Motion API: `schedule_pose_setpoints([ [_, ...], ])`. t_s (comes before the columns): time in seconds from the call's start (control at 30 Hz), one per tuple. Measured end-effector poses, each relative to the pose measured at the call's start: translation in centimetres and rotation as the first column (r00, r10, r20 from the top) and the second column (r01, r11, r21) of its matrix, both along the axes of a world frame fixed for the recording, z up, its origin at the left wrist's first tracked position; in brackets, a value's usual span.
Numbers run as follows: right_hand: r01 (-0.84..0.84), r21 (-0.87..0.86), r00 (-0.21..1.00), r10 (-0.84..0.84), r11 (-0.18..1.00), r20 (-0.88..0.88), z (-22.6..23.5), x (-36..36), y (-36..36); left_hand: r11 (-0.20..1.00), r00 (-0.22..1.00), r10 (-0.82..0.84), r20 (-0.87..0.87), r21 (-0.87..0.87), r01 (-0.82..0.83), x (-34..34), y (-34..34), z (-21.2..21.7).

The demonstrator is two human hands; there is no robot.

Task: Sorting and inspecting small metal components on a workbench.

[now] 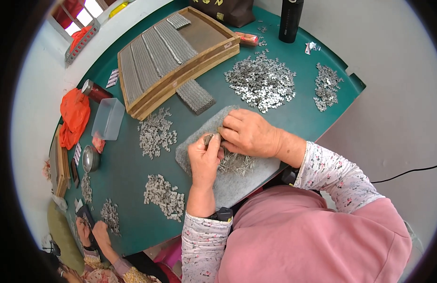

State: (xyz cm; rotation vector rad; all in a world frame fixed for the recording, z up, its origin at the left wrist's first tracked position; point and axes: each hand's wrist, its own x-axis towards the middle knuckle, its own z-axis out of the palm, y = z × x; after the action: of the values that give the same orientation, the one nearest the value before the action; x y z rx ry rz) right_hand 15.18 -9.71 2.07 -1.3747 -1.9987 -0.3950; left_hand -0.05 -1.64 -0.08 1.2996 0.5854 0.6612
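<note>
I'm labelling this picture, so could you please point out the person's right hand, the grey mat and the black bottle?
Right hand [251, 134]: head view, on the back of the hand.
Grey mat [233, 186]: head view, on a bare lower part.
Black bottle [290, 21]: head view, on the middle of its body.

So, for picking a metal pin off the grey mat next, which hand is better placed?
Probably your right hand: it's right by the pile of thin metal pins. Your left hand seems busier, holding a small grey-brown piece.
</note>
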Motion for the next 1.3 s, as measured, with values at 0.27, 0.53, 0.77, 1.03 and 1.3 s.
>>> schedule_pose_setpoints([
  [0.27, 0.013, -0.097, 0.942, -0.044, 0.995, -0.332, -0.2, 2.7, -2.2, 0.982, 0.991, -0.13, -0.031, -0.139, 0.125, 0.0, 0.6, 0.4],
  [0.53, 0.459, -0.319, 0.888, -0.424, 0.829, 0.176, -1.5, 6.2, -0.7, 0.909, 0.983, 0.078, 0.165, -0.417, -0.002, -0.4, 1.6, 0.9],
  [0.77, 0.509, -0.309, 0.858, -0.444, 0.803, 0.26, -1.2, 5.9, -0.1, 0.924, 0.979, 0.075, 0.192, -0.383, 0.005, -0.5, 1.0, 2.3],
  [1.03, 0.322, -0.219, 0.946, -0.304, 0.921, 0.114, -1.1, 5.1, 0.3, 0.95, 0.987, 0.146, 0.06, -0.287, -0.123, 0.7, 1.0, 1.0],
  [1.3, 0.245, -0.261, 0.934, -0.3, 0.934, -0.197, -1.1, 4.9, -0.1, 0.954, 0.981, 0.189, 0.04, -0.243, -0.174, 0.6, 1.5, 0.2],
])
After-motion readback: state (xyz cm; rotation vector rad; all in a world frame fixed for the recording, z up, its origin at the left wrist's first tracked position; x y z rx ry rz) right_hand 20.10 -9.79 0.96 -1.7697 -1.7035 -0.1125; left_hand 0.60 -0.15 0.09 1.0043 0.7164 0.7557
